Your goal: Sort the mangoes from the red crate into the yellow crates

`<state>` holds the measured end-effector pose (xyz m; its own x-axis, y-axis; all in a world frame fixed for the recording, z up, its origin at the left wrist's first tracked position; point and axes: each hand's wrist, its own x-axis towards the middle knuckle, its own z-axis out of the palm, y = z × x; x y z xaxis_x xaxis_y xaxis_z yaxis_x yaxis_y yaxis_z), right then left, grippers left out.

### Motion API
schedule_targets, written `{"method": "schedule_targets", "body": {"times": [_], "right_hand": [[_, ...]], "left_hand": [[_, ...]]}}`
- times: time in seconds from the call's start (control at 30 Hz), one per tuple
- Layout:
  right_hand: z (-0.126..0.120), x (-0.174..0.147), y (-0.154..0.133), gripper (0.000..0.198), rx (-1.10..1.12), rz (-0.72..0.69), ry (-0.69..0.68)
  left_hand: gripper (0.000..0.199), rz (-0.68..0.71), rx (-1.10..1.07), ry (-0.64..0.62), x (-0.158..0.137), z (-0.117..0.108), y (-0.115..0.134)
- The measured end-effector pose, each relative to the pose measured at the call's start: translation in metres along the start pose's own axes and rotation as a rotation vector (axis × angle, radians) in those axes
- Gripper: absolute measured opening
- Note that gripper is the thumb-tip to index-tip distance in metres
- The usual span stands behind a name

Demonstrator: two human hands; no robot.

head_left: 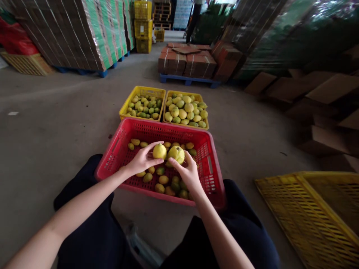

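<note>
– what are the hands doing?
– the left hand (142, 160) grips a smooth, round yellow lemon (159, 152) between its thumb and fingers; the right hand (189, 170) grips a larger, knobbly yellow-green lemon (176, 154), thumb on the near side.

– and where are those two?
– side by side above the middle of a red plastic crate with slotted walls (111, 158), which holds scattered yellow and green lemons (147, 177). whether the two held ones touch, i cannot tell.

– which way do they lie?
– the smooth one's small tip points up and away, and the knobbly one's dark end faces up, so their long axes seem to stand more upright than flat.

– what sits ahead of the hands?
– two yellow plastic crates full of fruit, just beyond the red crate's far rim: the left one (128, 99) ahead and slightly left of the left hand, the right one (196, 96) ahead of the right hand, which is nearer to it.

– any writing?
– a pale label (142, 28) on a stack of yellow crates (143, 10) at the back, too small to read. faint marks on the red crate's far wall are illegible too. no brand is readable.
</note>
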<state>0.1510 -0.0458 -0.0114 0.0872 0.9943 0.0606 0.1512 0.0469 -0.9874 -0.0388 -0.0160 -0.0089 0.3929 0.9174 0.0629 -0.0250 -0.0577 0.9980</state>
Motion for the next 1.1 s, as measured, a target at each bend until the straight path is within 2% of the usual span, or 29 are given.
{"method": "schedule_targets", "body": {"times": [0.3, 0.53, 0.77, 1.1], "right_hand": [[0.001, -0.002, 0.004, 0.052, -0.201, -0.226, 0.061], [0.003, -0.004, 0.005, 0.053, -0.225, -0.302, 0.119], [0.002, -0.004, 0.008, 0.054, -0.282, -0.364, 0.151], [0.002, -0.002, 0.012, 0.056, -0.333, -0.401, 0.166]], "left_hand": [[0.057, 0.266, 0.236, 0.031, -0.005, 0.001, 0.001], [0.056, 0.536, 0.507, 0.065, -0.005, -0.001, 0.000], [0.058, 0.589, 0.599, 0.048, -0.005, -0.003, 0.000], [0.056, 0.651, 0.624, 0.032, -0.003, -0.005, -0.002]]}}
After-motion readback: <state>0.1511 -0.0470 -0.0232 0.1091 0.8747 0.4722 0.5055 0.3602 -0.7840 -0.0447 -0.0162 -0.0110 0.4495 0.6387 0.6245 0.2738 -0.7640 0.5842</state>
